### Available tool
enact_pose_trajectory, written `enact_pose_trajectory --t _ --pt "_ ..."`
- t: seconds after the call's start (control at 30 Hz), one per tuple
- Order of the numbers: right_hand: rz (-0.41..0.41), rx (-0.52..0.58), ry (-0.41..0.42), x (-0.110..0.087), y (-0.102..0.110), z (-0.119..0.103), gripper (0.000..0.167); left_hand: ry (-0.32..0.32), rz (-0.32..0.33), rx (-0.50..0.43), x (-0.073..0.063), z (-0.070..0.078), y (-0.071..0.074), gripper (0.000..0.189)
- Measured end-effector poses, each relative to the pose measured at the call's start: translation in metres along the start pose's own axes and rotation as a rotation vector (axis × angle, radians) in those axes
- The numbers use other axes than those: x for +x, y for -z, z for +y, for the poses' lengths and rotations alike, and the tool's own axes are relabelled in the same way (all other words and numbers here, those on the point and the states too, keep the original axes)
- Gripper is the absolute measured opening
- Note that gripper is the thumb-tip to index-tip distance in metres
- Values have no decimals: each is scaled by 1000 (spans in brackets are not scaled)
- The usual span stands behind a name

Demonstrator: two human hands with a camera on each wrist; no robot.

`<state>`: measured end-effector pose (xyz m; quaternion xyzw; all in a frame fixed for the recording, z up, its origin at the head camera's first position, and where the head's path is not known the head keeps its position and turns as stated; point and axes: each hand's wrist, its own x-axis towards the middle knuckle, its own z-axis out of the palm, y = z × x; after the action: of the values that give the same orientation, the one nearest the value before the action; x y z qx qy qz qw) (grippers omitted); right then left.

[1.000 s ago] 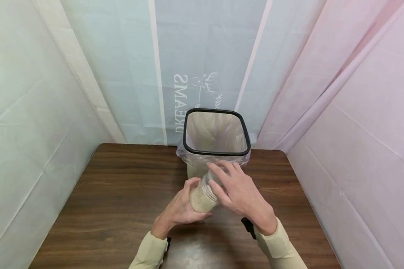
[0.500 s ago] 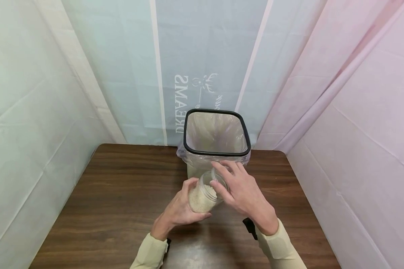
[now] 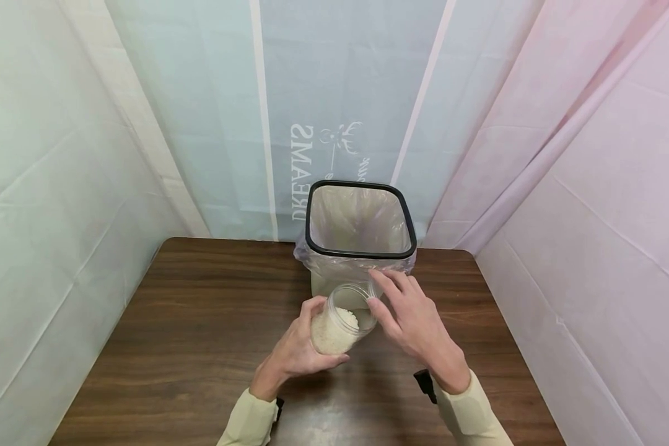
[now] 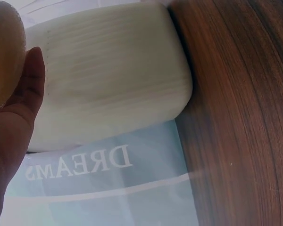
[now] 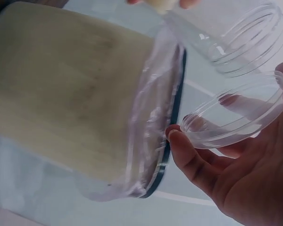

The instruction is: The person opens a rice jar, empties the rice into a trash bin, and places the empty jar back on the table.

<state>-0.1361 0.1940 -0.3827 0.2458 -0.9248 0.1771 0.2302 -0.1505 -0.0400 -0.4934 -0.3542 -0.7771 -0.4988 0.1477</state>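
My left hand [image 3: 295, 350] grips a clear screw-top jar [image 3: 319, 325] around its side, tilted with its mouth toward the right. White rice-like grains [image 3: 342, 328] fill its lower part. Just right of the mouth, my right hand [image 3: 415, 319] pinches a clear round lid [image 5: 233, 113] by its edge between thumb and fingers. In the right wrist view the lid is apart from the threaded mouth of the jar [image 5: 236, 40]. The left wrist view shows only the jar's base [image 4: 7, 56] and part of the left hand [image 4: 12, 136] around it.
Right behind the hands stands a pale bin [image 4: 113, 70] with a black rim [image 3: 362, 254] and a clear plastic liner [image 3: 359, 217]. It sits at the back edge of the brown wooden table [image 3: 201, 322]. Printed curtains [image 3: 345, 62] close off the back, with pale sheets at both sides.
The right hand has drawn the lid off the jar's mouth and moved right. The jar has turned so its opening and grains show more; the left hand has stayed nearly in place.
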Motion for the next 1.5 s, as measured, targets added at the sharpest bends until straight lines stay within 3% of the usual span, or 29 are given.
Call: enact_pose_trajectory --t 0.4,0.93,1.5 --pt "-24 22 -100 -16 -20 20 43 3 1 -45 -2 1 2 102" --pt "-147 23 -176 -45 -51 43 43 7 4 -60 -3 2 2 102" --pt "-422 -20 -277 -67 -85 56 56 17 1 -50 -1 4 0 102"
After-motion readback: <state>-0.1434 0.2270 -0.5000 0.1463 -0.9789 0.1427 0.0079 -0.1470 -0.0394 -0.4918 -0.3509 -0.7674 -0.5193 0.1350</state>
